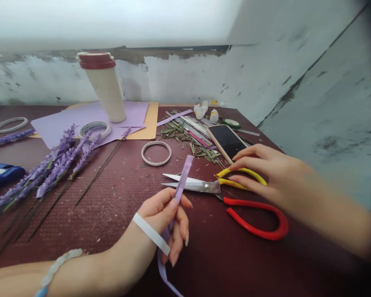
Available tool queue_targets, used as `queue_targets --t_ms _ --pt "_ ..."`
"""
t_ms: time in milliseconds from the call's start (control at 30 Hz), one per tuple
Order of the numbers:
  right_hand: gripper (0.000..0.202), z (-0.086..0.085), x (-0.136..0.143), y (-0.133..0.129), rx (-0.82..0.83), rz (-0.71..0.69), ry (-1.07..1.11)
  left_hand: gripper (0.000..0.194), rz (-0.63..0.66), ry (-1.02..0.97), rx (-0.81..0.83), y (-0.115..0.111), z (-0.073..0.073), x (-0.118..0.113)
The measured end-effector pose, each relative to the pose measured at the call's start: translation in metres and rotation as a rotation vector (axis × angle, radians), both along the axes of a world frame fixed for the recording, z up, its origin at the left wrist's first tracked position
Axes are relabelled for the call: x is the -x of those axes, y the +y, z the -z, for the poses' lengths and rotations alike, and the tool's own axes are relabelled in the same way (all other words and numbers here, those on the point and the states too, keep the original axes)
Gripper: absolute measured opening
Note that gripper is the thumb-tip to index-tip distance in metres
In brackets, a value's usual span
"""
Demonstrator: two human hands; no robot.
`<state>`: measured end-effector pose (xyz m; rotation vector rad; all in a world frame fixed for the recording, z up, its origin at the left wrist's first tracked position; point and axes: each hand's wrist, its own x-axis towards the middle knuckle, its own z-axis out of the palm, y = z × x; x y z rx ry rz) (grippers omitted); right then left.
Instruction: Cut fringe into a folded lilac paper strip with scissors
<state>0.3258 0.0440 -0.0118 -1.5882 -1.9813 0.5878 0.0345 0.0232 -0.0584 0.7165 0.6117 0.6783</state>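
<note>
My left hand (160, 218) pinches a narrow purple paper strip (183, 178) between thumb and forefinger; its upper end points up and its tail hangs below the palm. A white strip (151, 234) lies across the back of this hand near the thumb. Scissors (206, 187) with one yellow and one red handle lie on the table, blades pointing left behind the purple strip. My right hand (256, 169) is over the yellow handle, its fingers touching or just above it; whether they grip it is unclear.
On the dark red table (117, 222) are purple flower stems (54, 173), a cup (106, 88), purple paper (54, 121), tape rings (156, 153), a phone (227, 140), a blue tool (1, 177), small white bottles (199, 111) and a pile of cut green pieces (185, 134).
</note>
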Motion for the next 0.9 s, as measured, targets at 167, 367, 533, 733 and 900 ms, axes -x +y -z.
queue_targets --t_ms 167,367,533,733,900 --pt "0.052 -0.002 0.052 -0.018 0.331 -0.030 0.582 0.038 0.229 -0.137 0.040 -0.001 0.011 -0.002" --pt "0.042 0.005 0.078 -0.024 0.477 -0.022 0.799 0.045 0.298 -0.052 0.042 -0.004 0.007 -0.006" --pt "0.040 0.008 0.077 -0.024 0.534 -0.020 0.907 0.050 0.287 0.007 0.038 -0.005 0.001 -0.007" --pt "0.040 0.009 0.076 -0.023 0.551 0.001 0.908 0.050 0.299 -0.028 0.031 -0.005 0.006 -0.007" --pt "0.039 0.010 0.076 -0.022 0.560 0.003 0.928 0.055 0.303 0.004 0.025 -0.005 0.003 -0.007"
